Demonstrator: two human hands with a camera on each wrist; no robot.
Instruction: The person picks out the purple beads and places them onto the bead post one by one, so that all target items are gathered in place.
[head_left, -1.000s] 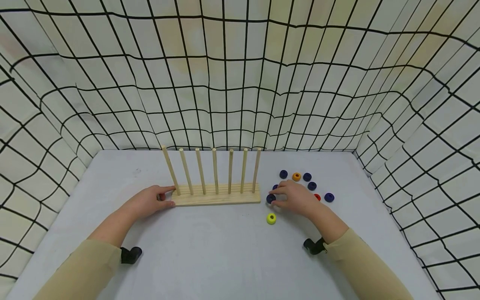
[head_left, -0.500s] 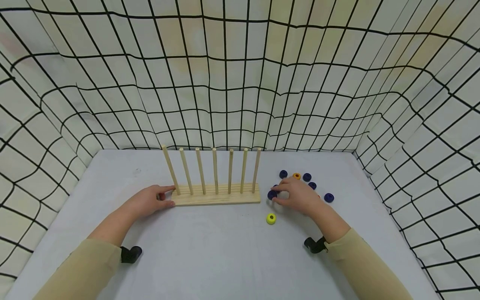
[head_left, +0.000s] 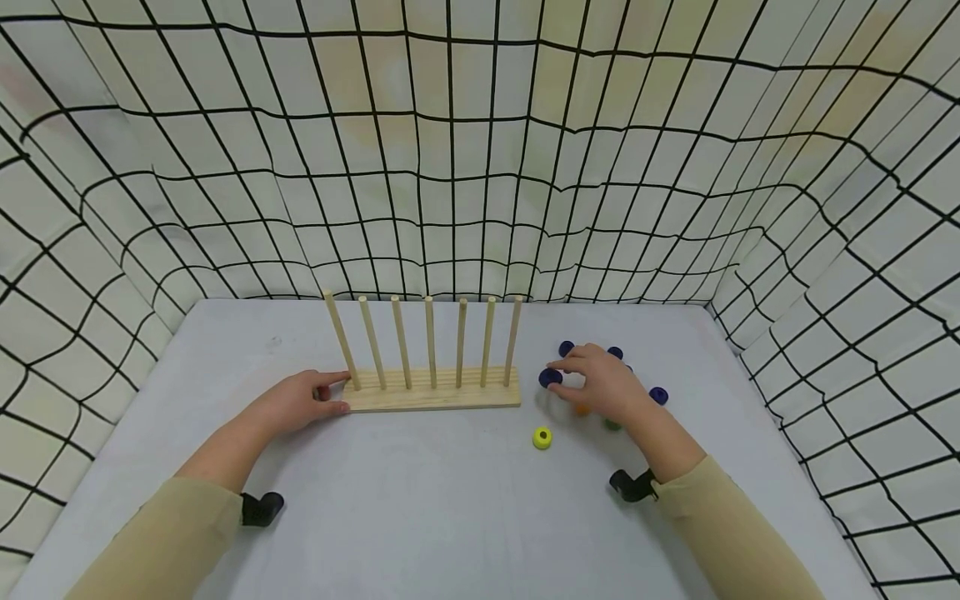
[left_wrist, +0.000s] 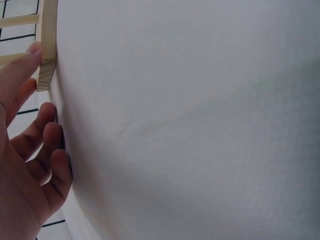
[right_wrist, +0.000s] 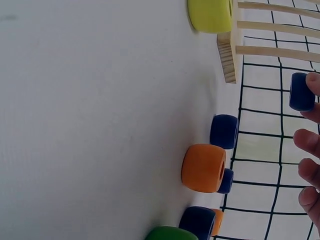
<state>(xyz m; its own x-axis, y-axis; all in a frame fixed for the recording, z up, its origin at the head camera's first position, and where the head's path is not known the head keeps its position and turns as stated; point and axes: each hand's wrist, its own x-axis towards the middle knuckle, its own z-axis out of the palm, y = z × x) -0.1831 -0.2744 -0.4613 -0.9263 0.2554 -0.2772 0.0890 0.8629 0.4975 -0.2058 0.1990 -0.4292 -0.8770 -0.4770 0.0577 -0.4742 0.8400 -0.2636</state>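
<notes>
My right hand (head_left: 606, 385) pinches a dark blue bead (head_left: 551, 378) between thumb and fingertip, right of the wooden peg rack (head_left: 442, 402). In the right wrist view this blue bead (right_wrist: 301, 92) is held up off the table, its other fingers loosely bent. The rack has a flat base with a row of several upright pegs, all bare. At its left end rests my left hand (head_left: 300, 398), forefinger at the back and thumb at the front edge. The left wrist view shows the thumb (left_wrist: 34, 49) on the base's end, other fingers curled near the table.
A yellow bead (head_left: 542, 437) lies in front of the right hand. Near and partly under that hand lie an orange bead (head_left: 582, 409), a green bead (head_left: 612, 425) and several blue beads, one being the rightmost blue bead (head_left: 659, 395). Black netting (head_left: 450, 175) encloses the white table.
My right hand has risen and shifted slightly back and right with the blue bead pinched. Orange and green beads now show beneath it. The left hand and rack have stayed put.
</notes>
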